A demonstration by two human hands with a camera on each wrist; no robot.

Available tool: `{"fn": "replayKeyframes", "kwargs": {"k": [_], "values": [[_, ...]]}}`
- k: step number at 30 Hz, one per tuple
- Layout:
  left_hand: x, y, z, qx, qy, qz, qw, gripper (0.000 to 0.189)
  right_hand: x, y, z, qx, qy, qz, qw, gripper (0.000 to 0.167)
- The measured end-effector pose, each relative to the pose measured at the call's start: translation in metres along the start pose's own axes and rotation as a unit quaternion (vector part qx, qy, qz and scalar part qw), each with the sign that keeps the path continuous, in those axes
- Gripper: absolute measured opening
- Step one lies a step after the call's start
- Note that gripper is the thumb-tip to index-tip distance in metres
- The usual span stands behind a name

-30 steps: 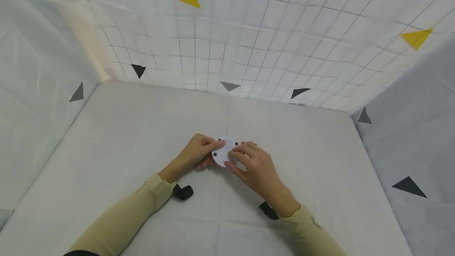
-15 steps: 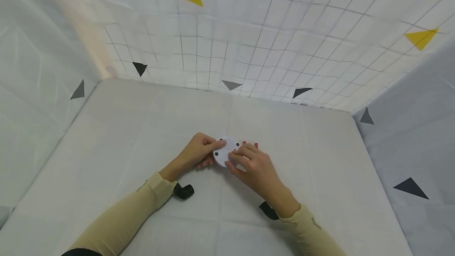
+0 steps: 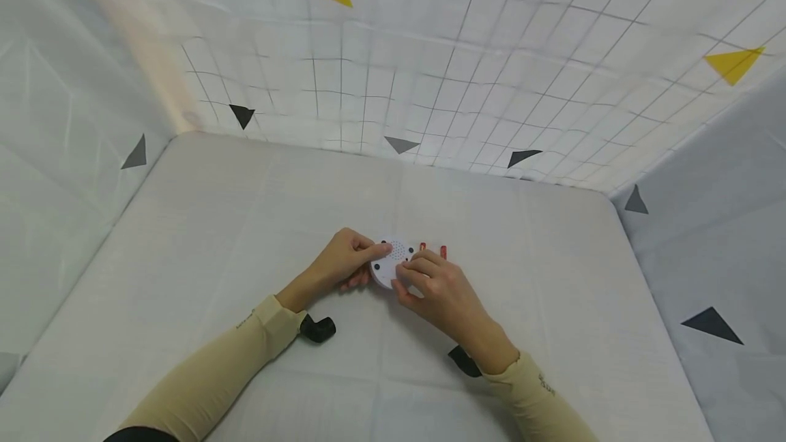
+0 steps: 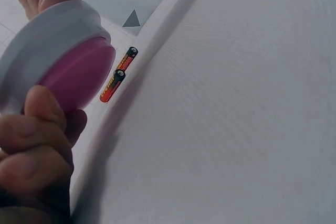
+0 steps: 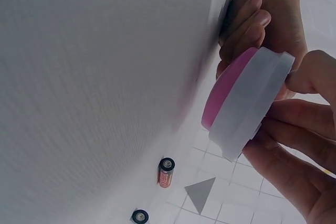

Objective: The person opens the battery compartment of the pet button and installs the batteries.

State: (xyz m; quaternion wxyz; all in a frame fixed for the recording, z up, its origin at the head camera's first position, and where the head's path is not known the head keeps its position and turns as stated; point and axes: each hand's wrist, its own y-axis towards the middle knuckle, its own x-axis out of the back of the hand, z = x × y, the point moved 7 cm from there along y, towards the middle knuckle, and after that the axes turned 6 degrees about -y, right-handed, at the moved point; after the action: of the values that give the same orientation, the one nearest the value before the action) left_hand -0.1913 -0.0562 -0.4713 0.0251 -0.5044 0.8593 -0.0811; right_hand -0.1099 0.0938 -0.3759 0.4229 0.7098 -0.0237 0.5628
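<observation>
A round device (image 3: pixel 385 271) with a white body, speaker holes and small dark feet on its back is held above the table. Its pink domed side (image 4: pixel 81 74) faces down toward the cloth. My left hand (image 3: pixel 346 261) grips its left edge, thumb across the back and fingers curled underneath. On the other side, my right hand (image 3: pixel 439 292) has its thumb at the rim (image 5: pixel 290 77) and bent fingertips against the back, near a small raised piece (image 5: pixel 255 131). Those fingertips hide part of the back in the head view.
Two red-and-black batteries, a nearer battery (image 5: pixel 166 172) and another battery (image 5: pixel 140 216), lie on the white cloth (image 3: pixel 276 387) beyond the right hand. A gridded back wall (image 3: pixel 368 74) and side walls bearing triangle markers enclose the table.
The head view has tilted slightly, and the device and hands sit a little farther right in it. More of the red batteries shows past the right fingers. Both holds look the same.
</observation>
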Motion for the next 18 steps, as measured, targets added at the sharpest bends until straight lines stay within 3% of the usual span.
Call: {"fn": "replayKeyframes", "kwargs": {"k": [18], "values": [[0.0,0.0006,0.0026,0.011,-0.004,-0.003,0.9999,0.055,-0.0026,-0.0004,-0.0014,0.003,-0.001,-0.002,1.0,0.02]]}}
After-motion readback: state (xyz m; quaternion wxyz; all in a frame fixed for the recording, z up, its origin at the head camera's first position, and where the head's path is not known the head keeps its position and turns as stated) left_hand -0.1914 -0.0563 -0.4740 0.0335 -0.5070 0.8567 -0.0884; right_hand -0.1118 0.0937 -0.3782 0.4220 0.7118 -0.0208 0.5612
